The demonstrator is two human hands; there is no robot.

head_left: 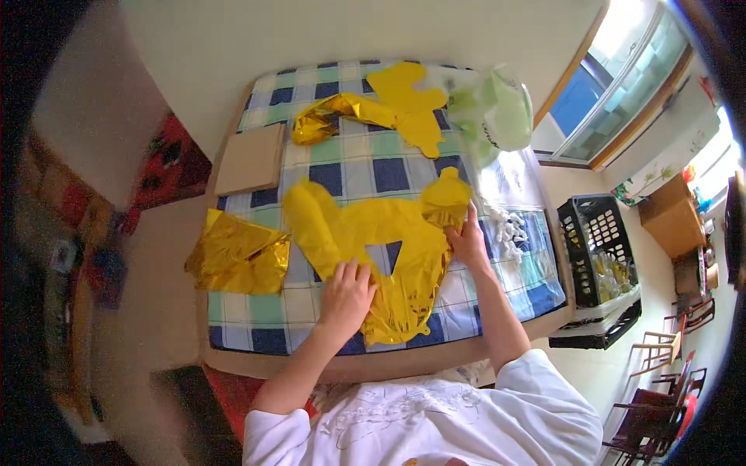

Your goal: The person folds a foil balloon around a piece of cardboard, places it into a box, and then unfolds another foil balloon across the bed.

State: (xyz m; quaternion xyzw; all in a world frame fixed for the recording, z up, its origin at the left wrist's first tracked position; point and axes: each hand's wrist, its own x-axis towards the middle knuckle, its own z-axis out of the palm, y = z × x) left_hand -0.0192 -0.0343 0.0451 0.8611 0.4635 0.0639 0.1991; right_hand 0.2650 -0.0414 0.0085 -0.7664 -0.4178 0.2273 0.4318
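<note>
A flat, deflated gold foil balloon (pixel 388 225) is spread in front of me on a checked cloth (pixel 326 167), with an opening near its middle. My left hand (pixel 349 297) lies on its left lower part, fingers stretched out over the foil. At the upper right lobe, my right hand (pixel 469 242) pinches the balloon's edge, where the foil is partly folded over. To the left rests a folded gold foil piece (pixel 239 252), overhanging the cloth's edge. Farther back, another flat gold foil balloon (pixel 408 101) has a crumpled, shiny strip reaching left.
A beige flat board (pixel 250 159) lies at the back left. Pale green plastic bags (pixel 497 116) sit at the back right, with a white crumpled bundle (pixel 509 233) nearer me. Black crates (pixel 598 248) stand right of the table; chairs (pixel 660 353) are beyond.
</note>
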